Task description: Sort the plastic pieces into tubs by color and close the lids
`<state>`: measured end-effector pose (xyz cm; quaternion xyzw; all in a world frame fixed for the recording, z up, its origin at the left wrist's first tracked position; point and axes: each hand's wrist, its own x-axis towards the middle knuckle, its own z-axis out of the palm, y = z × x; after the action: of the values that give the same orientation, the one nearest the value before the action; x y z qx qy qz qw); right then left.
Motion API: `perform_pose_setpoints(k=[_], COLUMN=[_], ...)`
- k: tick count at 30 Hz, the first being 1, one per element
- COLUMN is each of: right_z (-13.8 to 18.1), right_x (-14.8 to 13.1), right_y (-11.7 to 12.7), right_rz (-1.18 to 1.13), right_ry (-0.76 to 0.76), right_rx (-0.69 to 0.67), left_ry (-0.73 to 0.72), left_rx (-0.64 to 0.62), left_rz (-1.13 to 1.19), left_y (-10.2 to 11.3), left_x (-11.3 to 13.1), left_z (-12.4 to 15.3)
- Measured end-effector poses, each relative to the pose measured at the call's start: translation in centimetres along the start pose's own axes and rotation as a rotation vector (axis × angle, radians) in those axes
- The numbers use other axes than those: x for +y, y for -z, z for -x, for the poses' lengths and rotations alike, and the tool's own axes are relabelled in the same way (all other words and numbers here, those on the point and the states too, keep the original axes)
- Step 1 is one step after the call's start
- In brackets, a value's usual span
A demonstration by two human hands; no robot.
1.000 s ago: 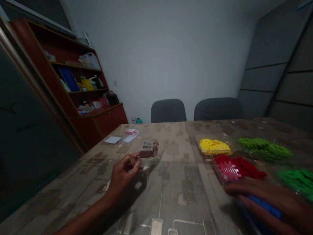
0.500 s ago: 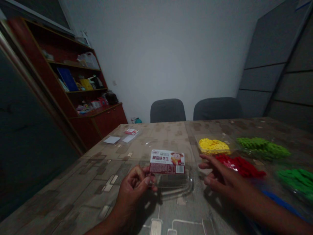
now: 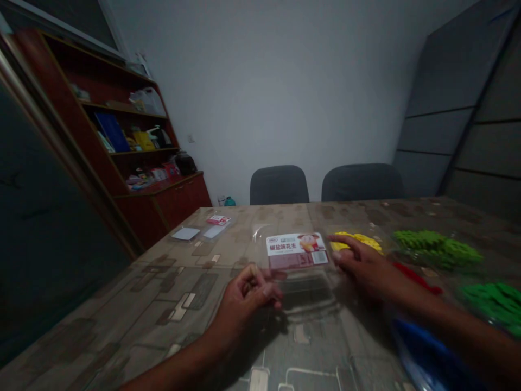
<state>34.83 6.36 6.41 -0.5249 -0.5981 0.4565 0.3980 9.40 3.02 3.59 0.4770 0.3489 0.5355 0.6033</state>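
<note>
A clear plastic box (image 3: 309, 288) with a hinged lid sits at the middle of the table, its lid tilted up. On the lid is a white and dark-red label (image 3: 297, 251) with a cartoon figure. My left hand (image 3: 248, 296) pinches the box's left edge, fingers curled. At the lid's right edge, my right hand (image 3: 362, 263) grips with thumb and forefinger. Behind and under the right arm lie yellow pieces (image 3: 358, 243) and red pieces (image 3: 417, 277) in clear trays, the red ones partly hidden.
Light-green pieces (image 3: 439, 247), green pieces (image 3: 494, 304) and a blue heap (image 3: 431, 353) lie on the right. Flat packs with white cards (image 3: 186, 233) and a red-white label (image 3: 218, 220) rest far left. Two grey chairs (image 3: 280, 184) stand behind the table (image 3: 163, 336).
My right hand has moved left onto the lid's right edge. The box has shifted right and slightly back, my left hand moving with it. More of the blue heap shows.
</note>
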Motion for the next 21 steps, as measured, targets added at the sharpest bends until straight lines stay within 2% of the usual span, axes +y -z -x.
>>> perform_pose_setpoints(k=[3, 6, 11, 16, 21], right_z=[-0.7, -1.4, -2.5, -3.8, -4.8], right_x=[-0.5, -0.6, 0.6, 3.1, 5.0], right_y=[2.9, 5.9, 10.0, 12.7, 14.5], right_rz=[0.009, 0.03, 0.111, 0.211, 0.287], right_ry=[0.005, 0.007, 0.011, -0.088, -0.158], right_rx=[0.108, 0.172, 0.299, 0.363, 0.357], left_ry=[0.03, 0.035, 0.061, 0.174, 0.269], left_rx=[-0.09, -0.12, -0.163, -0.162, -0.144], left_rz=[-0.033, -0.03, -0.065, -0.197, -0.282], left_y=[-1.5, -3.5, -6.8, -9.0, -9.9], left_x=[0.3, 0.2, -1.6, -4.1, -5.3], left_z=[-1.9, -4.3, -8.7, -12.5, -14.1])
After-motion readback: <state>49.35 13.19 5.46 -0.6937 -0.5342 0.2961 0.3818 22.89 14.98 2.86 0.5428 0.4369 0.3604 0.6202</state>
